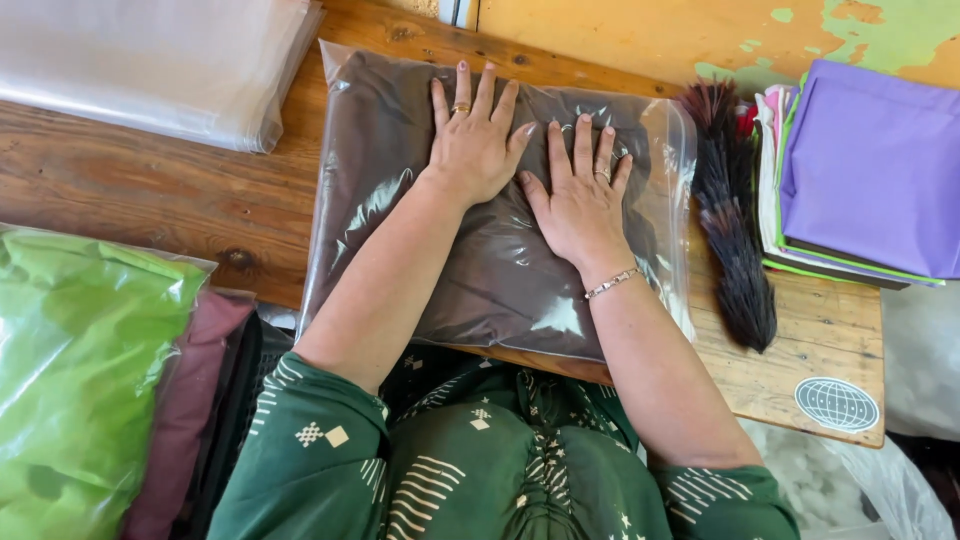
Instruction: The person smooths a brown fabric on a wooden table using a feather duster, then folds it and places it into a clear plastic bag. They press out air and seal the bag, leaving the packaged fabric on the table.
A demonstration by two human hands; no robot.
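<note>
A clear plastic bag holding folded dark brown cloth (400,150) lies flat on the wooden table (150,190) in front of me. My left hand (475,140) rests palm down on the bag's upper middle, fingers spread, a ring on one finger. My right hand (580,195) lies flat beside it, just to the right, also with spread fingers, a ring and a silver bracelet at the wrist. Both hands press on the bag and grip nothing.
A stack of clear plastic bags (150,65) sits at the back left. A bagged green cloth (70,370) and a maroon one (185,410) lie at my left. A dark bristle brush (735,230) and folded purple, green and white cloths (870,165) are at the right.
</note>
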